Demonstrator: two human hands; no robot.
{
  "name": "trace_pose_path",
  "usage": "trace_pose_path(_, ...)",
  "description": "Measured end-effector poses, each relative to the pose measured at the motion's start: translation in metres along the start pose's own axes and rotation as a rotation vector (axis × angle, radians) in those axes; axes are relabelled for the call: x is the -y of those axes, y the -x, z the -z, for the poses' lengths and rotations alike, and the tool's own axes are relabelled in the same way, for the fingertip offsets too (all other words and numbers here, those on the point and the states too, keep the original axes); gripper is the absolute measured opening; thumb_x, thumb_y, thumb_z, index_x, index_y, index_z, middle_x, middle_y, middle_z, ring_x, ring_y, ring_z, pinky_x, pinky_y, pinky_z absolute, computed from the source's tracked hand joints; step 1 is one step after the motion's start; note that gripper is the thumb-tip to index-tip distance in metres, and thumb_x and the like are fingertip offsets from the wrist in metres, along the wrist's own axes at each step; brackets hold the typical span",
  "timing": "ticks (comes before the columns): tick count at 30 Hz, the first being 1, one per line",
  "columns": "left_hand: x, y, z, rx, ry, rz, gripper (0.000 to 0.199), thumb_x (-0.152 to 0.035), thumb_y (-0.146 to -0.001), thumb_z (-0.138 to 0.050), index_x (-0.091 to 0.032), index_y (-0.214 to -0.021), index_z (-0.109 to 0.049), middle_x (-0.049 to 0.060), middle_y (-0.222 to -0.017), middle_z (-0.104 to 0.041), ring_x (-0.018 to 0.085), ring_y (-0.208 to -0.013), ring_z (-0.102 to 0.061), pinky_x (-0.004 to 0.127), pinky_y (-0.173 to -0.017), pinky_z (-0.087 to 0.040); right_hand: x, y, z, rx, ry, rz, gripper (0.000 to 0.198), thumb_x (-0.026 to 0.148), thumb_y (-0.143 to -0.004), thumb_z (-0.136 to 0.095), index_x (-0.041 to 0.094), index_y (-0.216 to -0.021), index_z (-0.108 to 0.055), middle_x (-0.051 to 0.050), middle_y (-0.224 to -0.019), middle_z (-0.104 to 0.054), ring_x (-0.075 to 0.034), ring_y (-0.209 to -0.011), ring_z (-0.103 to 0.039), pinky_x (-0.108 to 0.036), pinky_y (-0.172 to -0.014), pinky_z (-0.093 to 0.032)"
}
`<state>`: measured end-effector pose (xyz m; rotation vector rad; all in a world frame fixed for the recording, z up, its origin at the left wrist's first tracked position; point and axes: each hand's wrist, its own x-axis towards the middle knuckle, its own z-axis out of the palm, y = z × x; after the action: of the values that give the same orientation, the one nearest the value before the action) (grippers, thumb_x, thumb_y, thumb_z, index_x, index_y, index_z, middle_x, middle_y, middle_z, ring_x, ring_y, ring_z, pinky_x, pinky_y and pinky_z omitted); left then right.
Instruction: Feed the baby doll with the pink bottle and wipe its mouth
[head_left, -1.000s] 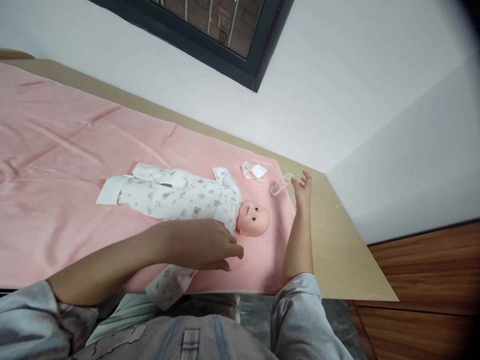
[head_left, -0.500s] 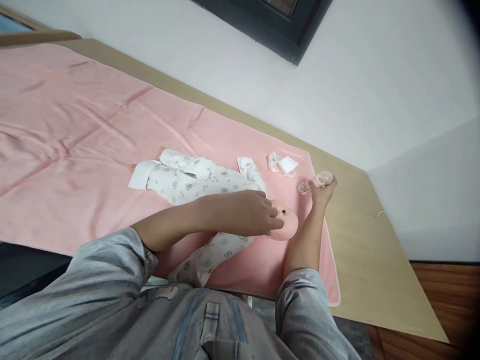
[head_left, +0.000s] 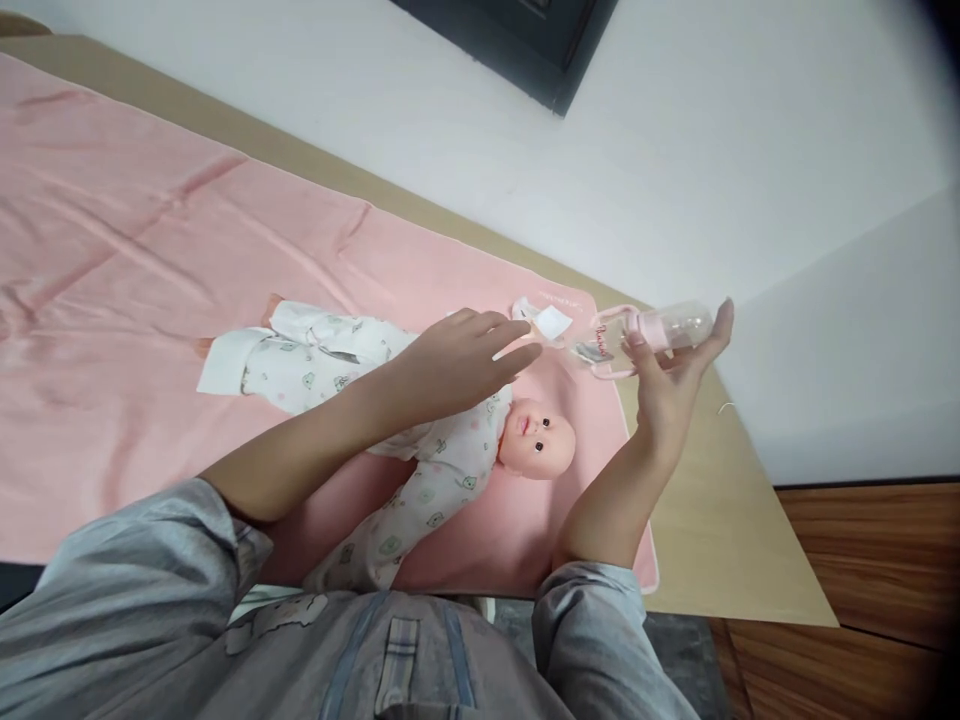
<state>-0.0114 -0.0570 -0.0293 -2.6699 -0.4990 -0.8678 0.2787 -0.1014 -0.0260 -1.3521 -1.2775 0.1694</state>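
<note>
Nearest the camera, grey sleeves and the front of the person's clothing fill the lower edge, cut off by the frame. Beyond them the left hand (head_left: 450, 362) floats above the doll (head_left: 420, 440), fingers spread and loosely extended, holding nothing; the fingertips point toward the bottle and stop short of it. The forearm hides the middle of the doll's patterned suit, so I cannot tell how the near arm joins the body. The doll lies on its back below the left palm, head (head_left: 537, 437) turned up, just under and between the two hands.

The right hand (head_left: 670, 378) is raised, fingers curled around a clear baby bottle (head_left: 645, 333) with a pink collar and handle loop. It is held on its side, lifted off the pink towel (head_left: 150, 260), probably so the other hand can meet it. Which end carries the teat is hard to make out.

Just beyond the left fingertips lies a crumpled white wipe or packet (head_left: 546, 321); its print is unreadable. The table (head_left: 720, 540), wall and a dark window frame lie farthest.
</note>
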Motion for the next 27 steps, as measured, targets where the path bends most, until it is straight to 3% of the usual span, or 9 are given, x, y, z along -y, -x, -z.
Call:
trace_pose_path(4,-0.001,0.000,0.006,-0.069,-0.014,0.016,0.042,-0.029,-0.098,-0.054,-0.015,-0.138,-0.047,0.014,-0.135,-0.061,0.028,-0.115,-0.061,0.040,-0.086,-0.051,0.055,0.031,-0.022,0.142,0.021,0.127,0.094,0.046,-0.081,-0.071,0.045,-0.154,-0.011,-0.004,-0.163,-0.011,-0.027,-0.142,-0.040,-0.051,-0.105,-0.051)
trace_pose_path(7,-0.007,-0.001,0.009,-0.083,0.079,0.056,0.049,-0.040,-0.101,-0.048,-0.014,-0.142,-0.041,0.015,-0.136,-0.060,0.028,-0.119,-0.060,0.041,-0.089,-0.050,0.075,0.050,-0.038,0.229,-0.005,0.159,0.083,0.043,-0.083,-0.071,0.047,-0.150,-0.021,-0.002,-0.160,-0.017,-0.027,-0.142,-0.039,-0.051,-0.105,-0.052)
trace_pose_path(13,-0.016,-0.004,0.005,-0.105,0.278,0.214,0.055,-0.049,-0.098,-0.049,-0.014,-0.141,-0.044,0.015,-0.134,-0.062,0.029,-0.119,-0.061,0.042,-0.097,-0.045,0.083,0.068,-0.060,0.312,-0.048,0.199,0.081,0.049,-0.088,-0.064,0.043,-0.151,-0.014,-0.006,-0.160,-0.022,-0.027,-0.137,-0.046,-0.048,-0.094,-0.060)
trace_pose_path(18,-0.020,-0.003,0.006,-0.034,0.432,0.412,0.054,-0.035,-0.086,-0.068,-0.020,-0.134,-0.050,0.007,-0.127,-0.065,0.025,-0.111,-0.064,0.037,-0.097,-0.045,0.079,0.070,-0.068,0.363,-0.028,0.200,0.075,0.051,-0.093,-0.057,0.040,-0.153,-0.014,-0.007,-0.157,-0.028,-0.027,-0.133,-0.050,-0.048,-0.095,-0.060)
trace_pose_path(22,-0.019,-0.004,0.009,-0.026,0.457,0.462,0.054,-0.023,-0.081,-0.067,-0.023,-0.132,-0.051,0.003,-0.130,-0.064,0.023,-0.114,-0.063,0.034,-0.099,-0.046,0.077,0.070,-0.072,0.334,-0.058,0.245,0.071,0.046,-0.092,-0.060,0.040,-0.151,-0.021,-0.006,-0.155,-0.032,-0.024,-0.132,-0.050,-0.045,-0.095,-0.059)
trace_pose_path(27,-0.007,-0.004,0.010,-0.022,0.389,0.490,0.063,-0.022,-0.079,-0.065,-0.021,-0.139,-0.046,0.005,-0.135,-0.061,0.025,-0.121,-0.060,0.036,-0.101,-0.047,0.076,0.057,-0.063,0.092,0.010,0.330,0.070,0.052,-0.089,-0.060,0.040,-0.148,-0.025,-0.006,-0.152,-0.031,-0.028,-0.140,-0.044,-0.056,-0.114,-0.042)
